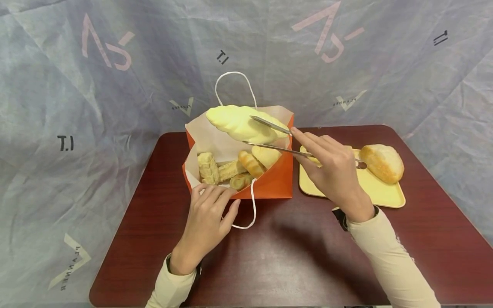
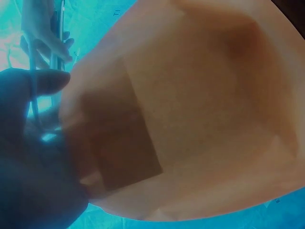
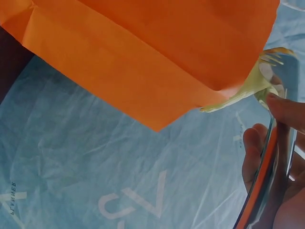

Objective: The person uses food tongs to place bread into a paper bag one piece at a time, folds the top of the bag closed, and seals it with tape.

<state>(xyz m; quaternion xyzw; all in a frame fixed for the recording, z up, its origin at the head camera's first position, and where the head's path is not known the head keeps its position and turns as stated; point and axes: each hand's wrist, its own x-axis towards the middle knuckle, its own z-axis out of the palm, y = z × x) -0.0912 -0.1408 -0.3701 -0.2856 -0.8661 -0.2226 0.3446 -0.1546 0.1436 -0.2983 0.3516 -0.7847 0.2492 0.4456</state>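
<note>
My right hand (image 1: 335,167) grips metal tongs (image 1: 275,148), whose arms lie on either side of a long, pale yellow twisted bread (image 1: 235,119). This bread is above the mouth of an orange paper bag (image 1: 275,179) with a white inside. My left hand (image 1: 206,214) holds the bag's near rim, fingers bent over the edge and thumb apart on the outside. Several breads lie in the bag, among them a golden-brown roll (image 1: 250,163) and a braided piece (image 1: 208,167). In the right wrist view, the orange bag wall hides part of the twisted bread (image 3: 243,95).
Right of the bag is a yellow tray (image 1: 313,188) with a large golden bread (image 1: 381,162) on it. White cord handles (image 1: 235,72) stand up behind the bag and hang in front. Everything rests on a dark red table (image 1: 154,214), with a grey cloth backdrop (image 1: 135,85) behind.
</note>
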